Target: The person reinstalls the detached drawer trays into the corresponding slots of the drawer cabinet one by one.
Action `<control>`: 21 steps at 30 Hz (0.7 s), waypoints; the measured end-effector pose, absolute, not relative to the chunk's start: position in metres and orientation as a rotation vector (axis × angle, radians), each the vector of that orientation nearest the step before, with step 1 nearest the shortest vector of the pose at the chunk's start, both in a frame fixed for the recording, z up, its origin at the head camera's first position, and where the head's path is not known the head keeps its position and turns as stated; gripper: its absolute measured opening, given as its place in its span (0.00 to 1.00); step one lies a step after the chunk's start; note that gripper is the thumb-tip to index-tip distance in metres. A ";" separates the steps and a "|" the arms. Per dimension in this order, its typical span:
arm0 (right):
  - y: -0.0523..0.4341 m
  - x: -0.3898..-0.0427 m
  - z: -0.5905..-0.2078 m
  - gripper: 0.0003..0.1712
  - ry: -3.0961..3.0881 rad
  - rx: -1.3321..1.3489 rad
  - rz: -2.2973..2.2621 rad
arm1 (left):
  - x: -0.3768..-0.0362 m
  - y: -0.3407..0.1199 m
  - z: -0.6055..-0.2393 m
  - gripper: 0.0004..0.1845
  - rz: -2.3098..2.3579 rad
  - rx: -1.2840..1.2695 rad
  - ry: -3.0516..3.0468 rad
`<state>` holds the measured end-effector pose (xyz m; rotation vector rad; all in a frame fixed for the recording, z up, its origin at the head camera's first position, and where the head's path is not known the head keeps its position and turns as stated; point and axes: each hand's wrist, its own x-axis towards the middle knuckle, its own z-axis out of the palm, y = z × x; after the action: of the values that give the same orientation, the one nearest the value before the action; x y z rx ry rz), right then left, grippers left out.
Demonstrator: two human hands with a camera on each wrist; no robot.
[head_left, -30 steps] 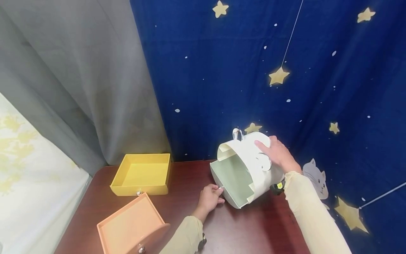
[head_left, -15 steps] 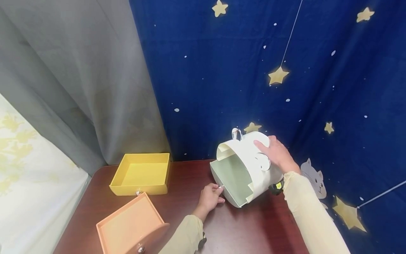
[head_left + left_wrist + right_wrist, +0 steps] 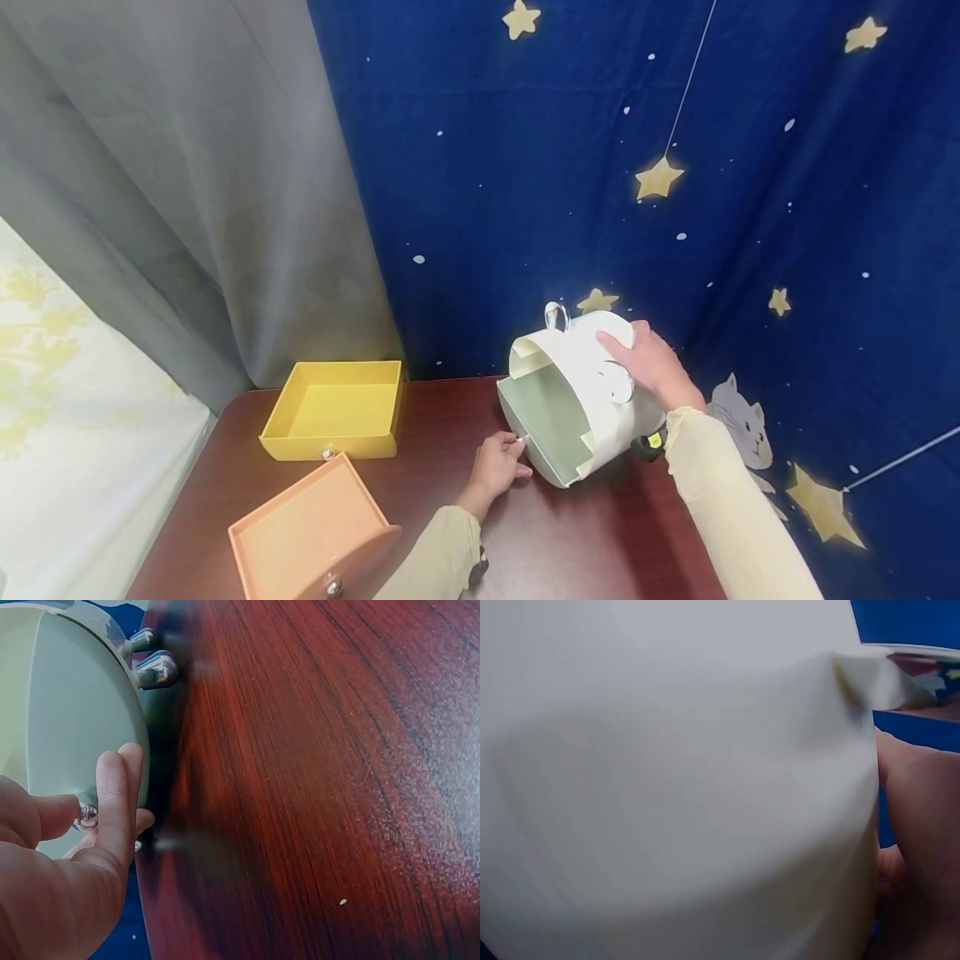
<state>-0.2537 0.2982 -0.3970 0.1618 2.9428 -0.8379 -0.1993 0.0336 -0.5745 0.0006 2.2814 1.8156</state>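
Head view forward and down, wrist views close-up

- A curtained indoor corner; whether home or studio, cannot tell;
- navy curtain [image 3: 495, 208] with yellow stars [image 3: 660, 178] and a grey cat [image 3: 741, 421];
- plain grey curtain [image 3: 187, 192] beside it;
- white, yellow-patterned cloth [image 3: 67, 475] at far left;
- reddish wood-grain table [image 3: 585, 550] before them

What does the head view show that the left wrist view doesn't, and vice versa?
Only the head view: the yellow drawer, the orange drawer, the right hand gripping the white shell. Only the left wrist view: two metal studs at the shell's edge. Both: the shell, the table, and the left hand pinching the knob of the green drawer.
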 end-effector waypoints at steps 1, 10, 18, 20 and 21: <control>0.298 -0.254 -0.397 0.66 2.942 0.168 -0.837 | -0.200 0.034 -0.574 0.19 1.815 0.001 2.284; 0.291 -0.252 -0.396 0.66 2.965 0.192 -0.804 | -0.200 0.035 -0.574 0.19 1.798 0.009 2.308; 0.290 -0.252 -0.397 0.65 2.976 0.187 -0.799 | -0.201 0.039 -0.576 0.18 1.851 0.001 2.275; 0.290 -0.252 -0.397 0.65 2.976 0.187 -0.802 | -0.202 0.040 -0.576 0.18 1.865 -0.003 2.263; 0.290 -0.252 -0.397 0.65 2.975 0.186 -0.797 | -0.202 0.041 -0.577 0.18 1.871 -0.005 2.258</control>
<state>-0.2516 0.2900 -0.3970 0.1863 2.9753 -0.7969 -0.2016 0.0407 -0.5769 -0.0051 2.2579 1.8711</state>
